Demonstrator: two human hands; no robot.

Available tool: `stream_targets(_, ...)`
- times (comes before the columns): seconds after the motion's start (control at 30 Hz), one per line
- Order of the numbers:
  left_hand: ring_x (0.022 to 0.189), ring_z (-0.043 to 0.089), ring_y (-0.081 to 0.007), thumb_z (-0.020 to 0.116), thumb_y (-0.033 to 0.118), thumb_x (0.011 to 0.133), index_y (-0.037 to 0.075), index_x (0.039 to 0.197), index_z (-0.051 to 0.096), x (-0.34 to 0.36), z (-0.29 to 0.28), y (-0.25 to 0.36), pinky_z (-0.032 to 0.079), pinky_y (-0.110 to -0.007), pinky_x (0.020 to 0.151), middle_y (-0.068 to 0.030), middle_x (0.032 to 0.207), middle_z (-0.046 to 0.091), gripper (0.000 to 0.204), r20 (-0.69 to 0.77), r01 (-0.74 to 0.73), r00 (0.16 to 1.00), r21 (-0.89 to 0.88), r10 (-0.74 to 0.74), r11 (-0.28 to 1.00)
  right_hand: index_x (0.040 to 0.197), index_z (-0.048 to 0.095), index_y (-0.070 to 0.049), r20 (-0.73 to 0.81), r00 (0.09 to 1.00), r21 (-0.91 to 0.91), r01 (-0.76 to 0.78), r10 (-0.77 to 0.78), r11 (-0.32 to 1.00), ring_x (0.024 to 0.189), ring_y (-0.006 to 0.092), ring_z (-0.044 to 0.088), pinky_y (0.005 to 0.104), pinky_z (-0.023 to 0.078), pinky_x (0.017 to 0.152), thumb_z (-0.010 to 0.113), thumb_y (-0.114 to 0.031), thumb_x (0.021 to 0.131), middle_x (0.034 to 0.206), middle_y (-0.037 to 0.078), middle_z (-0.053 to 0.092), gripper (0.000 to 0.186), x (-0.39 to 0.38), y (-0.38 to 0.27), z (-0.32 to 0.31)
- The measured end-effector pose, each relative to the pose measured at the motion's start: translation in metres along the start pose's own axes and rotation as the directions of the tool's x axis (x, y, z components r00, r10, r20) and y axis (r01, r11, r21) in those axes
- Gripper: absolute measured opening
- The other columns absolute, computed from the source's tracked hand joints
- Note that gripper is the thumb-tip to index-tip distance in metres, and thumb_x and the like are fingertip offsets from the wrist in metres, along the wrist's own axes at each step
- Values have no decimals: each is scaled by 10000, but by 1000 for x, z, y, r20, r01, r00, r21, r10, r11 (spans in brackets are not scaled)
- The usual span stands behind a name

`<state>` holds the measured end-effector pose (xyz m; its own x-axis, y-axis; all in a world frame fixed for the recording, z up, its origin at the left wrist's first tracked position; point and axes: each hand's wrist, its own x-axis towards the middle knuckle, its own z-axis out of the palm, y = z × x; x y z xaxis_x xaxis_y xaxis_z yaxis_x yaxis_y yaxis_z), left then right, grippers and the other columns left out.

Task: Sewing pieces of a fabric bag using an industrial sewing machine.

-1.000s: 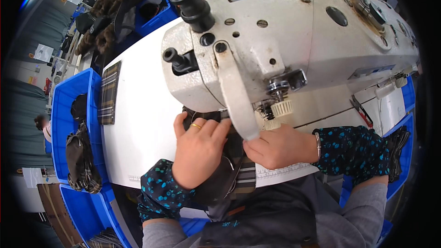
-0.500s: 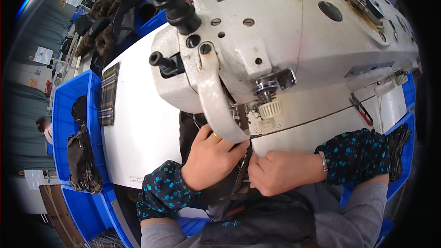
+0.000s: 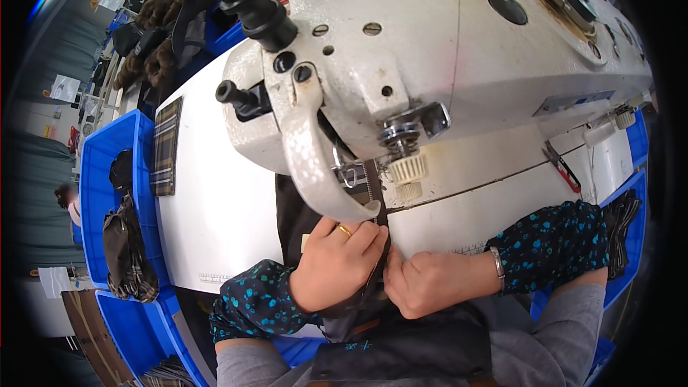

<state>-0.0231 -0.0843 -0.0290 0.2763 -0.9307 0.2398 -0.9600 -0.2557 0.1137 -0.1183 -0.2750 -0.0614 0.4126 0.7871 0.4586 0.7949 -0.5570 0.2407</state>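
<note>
A dark brown fabric piece (image 3: 289, 204) with a metal-toothed zipper (image 3: 373, 185) along its right side lies under the white sewing machine (image 3: 423, 64). My left hand (image 3: 333, 261), with a ring, is closed on the fabric beside the zipper, fingers bent and pressed together just below the machine's curved lever (image 3: 308, 165). To its right, my right hand (image 3: 423, 279) pinches the edge of the zipper tape nearer my body; its fingertips are partly hidden. The presser foot (image 3: 351, 174) shows only partly behind the lever.
Red-and-black snips (image 3: 562, 167) lie on the white table (image 3: 215, 193) at the right. A folded plaid cloth (image 3: 166, 147) rests at the left edge. Beside it, a blue bin (image 3: 97, 193) holds dark fabric pieces (image 3: 125, 244). Another blue bin (image 3: 634, 244) stands at the right.
Both hands have shifted slightly toward my body. The zipper and fabric beneath the machine now lie straighter, and the machine appears a little further left in view.
</note>
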Motion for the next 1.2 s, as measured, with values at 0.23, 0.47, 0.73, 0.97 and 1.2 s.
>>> stream_targets(0.23,800,623,-214,757,63,680,63,1022,767,12,9,-19,495,-383,790,-15,916,639,342,-85,39,995,-140,-51,989,783,703,50,-27,999,-8,-46,45,999,510,164,577,262,382,456,615,-182,742,786,277,714,252,1,10,6)
stream_targets(0.47,850,653,-250,768,44,714,83,1013,773,23,10,-48,516,-411,725,-25,955,655,302,-74,64,995,-119,-73,991,831,699,36,-31,994,-62,-111,109,992,538,150,596,252,378,451,620,-157,803,810,245,722,210,6,28,17)
stream_targets(0.73,930,680,-250,718,140,822,117,1088,762,20,8,-43,452,-473,932,-40,992,721,271,-16,93,996,38,-93,995,875,704,39,11,986,1,-164,163,987,564,135,628,243,431,465,626,-167,807,893,263,743,231,3,35,19)
stream_targets(0.97,1059,647,-224,752,135,779,131,1098,761,9,0,-25,419,-465,904,12,1032,678,319,-27,133,991,-21,-133,991,854,703,23,22,983,19,-184,183,983,598,160,634,251,411,481,620,-187,801,890,260,738,232,3,25,8)
stream_targets(1.2,1157,603,-239,758,92,713,137,1163,755,6,6,-29,397,-465,859,10,1091,631,451,37,131,991,-119,-127,984,792,692,15,-6,990,-9,-139,139,990,575,164,605,261,381,479,612,-196,798,878,267,727,226,2,24,11)
